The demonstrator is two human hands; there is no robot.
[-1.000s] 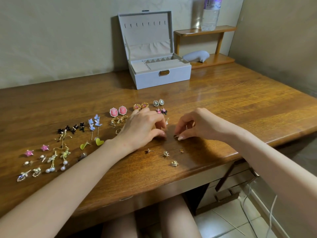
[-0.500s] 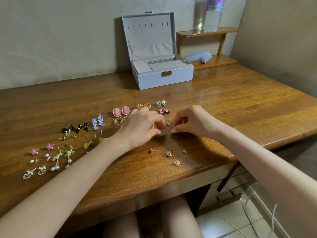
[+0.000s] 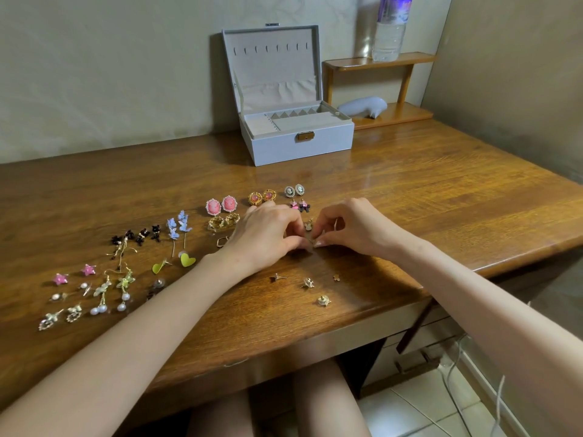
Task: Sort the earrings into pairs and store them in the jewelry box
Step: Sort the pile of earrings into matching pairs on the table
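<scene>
While held low over the worktop (image 3: 441,197), pinched from two sides: a small gold earring (image 3: 312,241), with the curled fingertips of the left hand (image 3: 268,234) at its 9 o'clock and the thumb and forefinger of the right hand (image 3: 356,228) at its 3 o'clock. Cannot tell whether it touches the wood.

Just past it at 12 o'clock, between the two hands, another tiny gold earring (image 3: 308,226). At 6 o'clock of the hands, near the front edge, four loose gold studs (image 3: 307,282), each apart from the others.

At 12 o'clock, laid side by side in twos: pink oval pair (image 3: 220,205), gold round pair (image 3: 262,196), cameo pair (image 3: 294,190), pink-and-black bow pair (image 3: 299,205). From 9 to 8 o'clock, more twos: blue flower drops (image 3: 178,225), yellow-green hearts (image 3: 187,259), pink stars (image 3: 74,274), pearl drops (image 3: 113,291).

Far off at 12 o'clock, against the wall, the grey jewelry box (image 3: 299,146), lid standing upright. At 1 o'clock, a wooden shelf (image 3: 378,63) carrying a water bottle (image 3: 389,29).
</scene>
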